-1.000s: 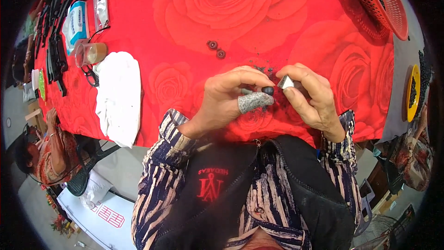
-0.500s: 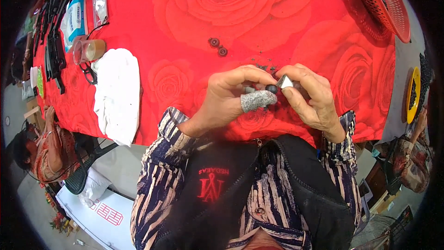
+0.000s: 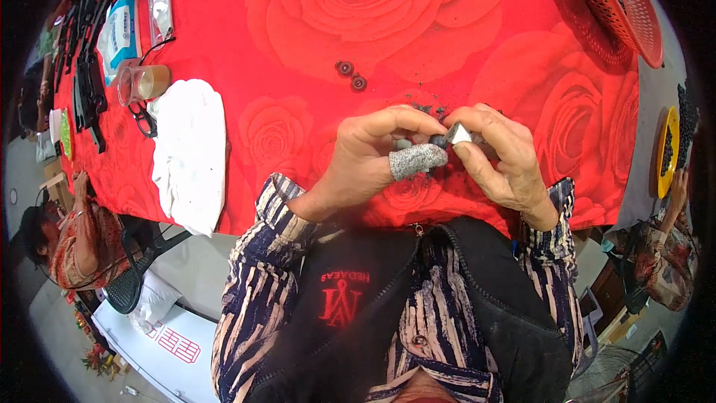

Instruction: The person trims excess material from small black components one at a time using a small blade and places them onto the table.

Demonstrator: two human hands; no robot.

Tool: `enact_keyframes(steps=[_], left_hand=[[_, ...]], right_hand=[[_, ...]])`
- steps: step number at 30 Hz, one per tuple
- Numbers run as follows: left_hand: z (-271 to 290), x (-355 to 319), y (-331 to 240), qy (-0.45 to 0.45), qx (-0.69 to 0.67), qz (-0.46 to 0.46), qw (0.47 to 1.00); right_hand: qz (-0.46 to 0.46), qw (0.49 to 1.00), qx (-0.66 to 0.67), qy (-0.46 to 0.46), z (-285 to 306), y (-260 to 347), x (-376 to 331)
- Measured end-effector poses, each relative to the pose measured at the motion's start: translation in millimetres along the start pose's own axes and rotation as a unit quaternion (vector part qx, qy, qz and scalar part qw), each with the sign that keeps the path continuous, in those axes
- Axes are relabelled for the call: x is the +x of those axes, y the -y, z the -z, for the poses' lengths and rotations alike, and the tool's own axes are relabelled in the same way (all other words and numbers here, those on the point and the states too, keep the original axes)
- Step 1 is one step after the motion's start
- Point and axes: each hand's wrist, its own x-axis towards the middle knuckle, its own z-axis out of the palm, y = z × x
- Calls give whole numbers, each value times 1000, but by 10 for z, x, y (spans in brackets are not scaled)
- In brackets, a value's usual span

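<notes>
i see both hands brought together low over the near edge of the red rose-print tablecloth, just in front of the chest. the left hand wears a grey knitted finger cot on the thumb, and its fingers curl round to meet the right hand; between the two sits a small dark piece, pinched at the fingertips of both hands, with a small pale, shiny blade-like tip held against it from the right side. so both hands are closed on that little piece, neither one free. the piece lies right at the meeting point, a shade nearer the left thumb, and its long axis seems to run roughly left to right across the view, though it is too small and too covered by fingers to be sure. it looks dark, dull and small; i cannot make out more of its shape. just beyond the fingertips some dark crumbs lie on the cloth, and farther out two small round dark parts sit side by side. a white folded cloth lies well to the left, a red mesh basket far right.
</notes>
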Motion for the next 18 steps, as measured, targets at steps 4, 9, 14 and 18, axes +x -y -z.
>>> enact_keyframes(steps=[4, 9, 14, 18], left_hand=[[-25, -1, -26, -6, 5, -7, 1000], [-16, 3, -9, -8, 11, 0, 1000], [-30, -14, -24, -16, 23, 0, 1000], [-63, -13, 8, -18, 31, -20, 999]], right_hand=[[26, 1000, -10, -5, -4, -23, 1], [-4, 1000, -3, -1, 3, 11, 2], [9, 1000, -16, 0, -3, -1, 14], [15, 1000, -19, -3, -13, -9, 5]])
